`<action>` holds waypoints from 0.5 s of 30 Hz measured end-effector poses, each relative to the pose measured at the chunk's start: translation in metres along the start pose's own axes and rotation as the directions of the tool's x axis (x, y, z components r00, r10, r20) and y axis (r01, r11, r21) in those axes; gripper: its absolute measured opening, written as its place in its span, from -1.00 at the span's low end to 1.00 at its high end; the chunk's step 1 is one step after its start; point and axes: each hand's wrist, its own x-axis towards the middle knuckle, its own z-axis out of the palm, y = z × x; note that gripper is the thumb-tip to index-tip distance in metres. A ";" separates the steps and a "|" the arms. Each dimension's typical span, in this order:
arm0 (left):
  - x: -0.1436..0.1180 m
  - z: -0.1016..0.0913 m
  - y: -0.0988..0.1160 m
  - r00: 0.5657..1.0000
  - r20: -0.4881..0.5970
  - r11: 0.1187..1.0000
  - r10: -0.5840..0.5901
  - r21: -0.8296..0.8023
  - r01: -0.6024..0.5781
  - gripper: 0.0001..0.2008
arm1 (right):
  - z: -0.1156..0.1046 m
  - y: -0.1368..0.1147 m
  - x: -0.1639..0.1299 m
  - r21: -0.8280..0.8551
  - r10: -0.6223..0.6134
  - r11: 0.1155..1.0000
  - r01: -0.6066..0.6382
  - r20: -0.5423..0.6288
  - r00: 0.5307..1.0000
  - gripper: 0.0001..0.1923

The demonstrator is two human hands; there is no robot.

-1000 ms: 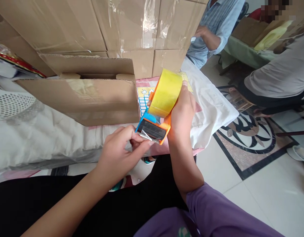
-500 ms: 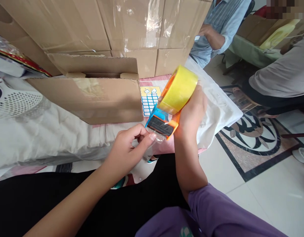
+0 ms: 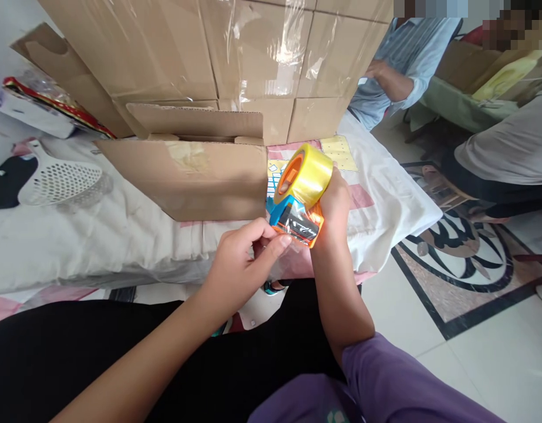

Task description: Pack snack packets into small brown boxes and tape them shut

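Two bare hands work together at one tape dispenser of blue and orange plastic with a black front plate [image 3: 299, 224], held up over the near edge of one desk draped in white and pink cloth [image 3: 134, 249]. The dispenser carries one fat roll of clear yellowish tape [image 3: 313, 173]. The right hand [image 3: 337, 202] has its grip wrapped round the orange side, its fingers mostly hidden; the left hand [image 3: 248, 252] has its grip, thumb and forefinger, pinched on one loose clear tape end [image 3: 292, 251] at the dispenser's front edge. Just left of the dispenser stands one brown cardboard box with raised flaps [image 3: 209, 188], and behind it one wall of at least six brown cartons under shiny clear tape [image 3: 257, 59]. Farther left lies one white perforated plastic skimmer [image 3: 61, 179]. At right, two other people sit: one in a blue striped shirt [image 3: 423, 64], one in a grey top [image 3: 512, 135]
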 end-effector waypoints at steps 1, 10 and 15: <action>0.000 -0.001 0.000 1.000 0.013 1.000 0.003 -0.014 -0.003 -0.72 | 0.002 -0.001 0.000 0.025 0.022 0.999 -0.022 -0.016 1.000 -0.45; 0.001 -0.006 0.002 1.000 0.013 0.999 0.023 -0.043 -0.022 -0.67 | 0.013 -0.013 -0.004 0.140 0.129 0.982 -0.127 -0.001 0.992 -0.44; 0.002 -0.005 0.002 1.000 -0.006 0.999 0.020 -0.033 -0.021 -0.69 | 0.009 -0.005 -0.003 0.078 0.071 0.994 -0.072 0.010 0.997 -0.40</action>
